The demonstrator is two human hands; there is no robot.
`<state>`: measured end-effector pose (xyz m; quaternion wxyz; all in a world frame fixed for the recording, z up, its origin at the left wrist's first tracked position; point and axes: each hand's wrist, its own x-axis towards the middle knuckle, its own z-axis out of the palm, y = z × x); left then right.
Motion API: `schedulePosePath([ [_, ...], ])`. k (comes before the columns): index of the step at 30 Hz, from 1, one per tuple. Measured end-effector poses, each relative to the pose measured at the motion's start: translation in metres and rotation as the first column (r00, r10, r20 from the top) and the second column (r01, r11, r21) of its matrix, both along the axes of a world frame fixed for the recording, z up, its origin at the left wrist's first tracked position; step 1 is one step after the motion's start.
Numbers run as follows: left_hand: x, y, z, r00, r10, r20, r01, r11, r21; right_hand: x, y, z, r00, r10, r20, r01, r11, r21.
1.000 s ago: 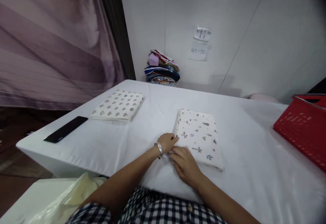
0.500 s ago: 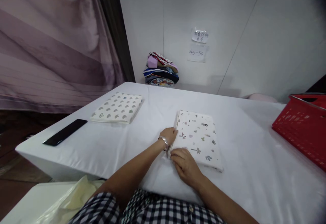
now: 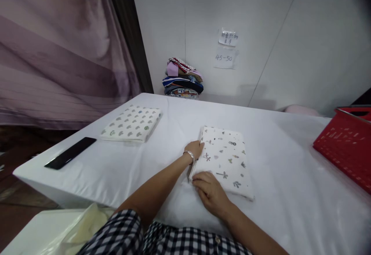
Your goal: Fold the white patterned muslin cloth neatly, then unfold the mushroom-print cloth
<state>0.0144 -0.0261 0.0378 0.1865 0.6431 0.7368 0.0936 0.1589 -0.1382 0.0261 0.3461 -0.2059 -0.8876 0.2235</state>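
Note:
A folded white cloth (image 3: pixel 224 158) printed with small plants and trees lies flat on the white-covered table. At its left edge is my left hand (image 3: pixel 194 149), a silver bangle on the wrist, its fingers closed on the layered edge and its fingertips partly hidden. My right hand (image 3: pixel 211 191) grips the cloth's near left corner with bent fingers, the thumb tucked out of sight. Farther left on the table rests a second folded cloth (image 3: pixel 131 123), white with grey mushroom-like prints, apart from both hands.
A black flat slab (image 3: pixel 71 153) lies at the table's left edge. To the right stands a red basket (image 3: pixel 344 147). Folded fabrics (image 3: pixel 183 79) are piled beyond the far edge, below paper signs (image 3: pixel 226 58) on the wall. A white stool (image 3: pixel 37 228) stands at lower left.
My left hand has shifted slightly toward the cloth along its left edge. My right hand stays at the near corner. The whole view has tilted a little.

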Motion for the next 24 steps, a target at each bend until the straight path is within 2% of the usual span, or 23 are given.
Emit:
schedulePosePath([
  [5,-0.005,0.003,0.004,1.000,-0.017,-0.005,0.017,0.999,-0.038,0.001,0.001,0.002,0.999,0.010,-0.038,-0.011,0.999,-0.037],
  [10,-0.003,0.034,0.014,0.999,0.049,0.004,-0.049,0.999,-0.007,0.002,0.002,0.005,0.999,0.017,-0.045,-0.021,0.996,-0.082],
  [15,0.007,0.057,0.008,0.998,0.059,-0.014,-0.059,0.998,-0.029,0.010,0.005,0.008,0.991,0.021,-0.129,-0.038,0.991,-0.128],
  [20,0.003,0.053,-0.001,0.998,0.059,-0.014,-0.059,0.998,-0.022,0.031,0.009,0.016,0.979,-0.092,-0.182,0.054,0.978,-0.203],
  [24,-0.004,0.054,0.002,0.999,0.049,-0.012,-0.050,0.998,-0.035,0.064,0.023,0.021,0.957,-0.225,-0.181,0.179,0.955,-0.237],
])
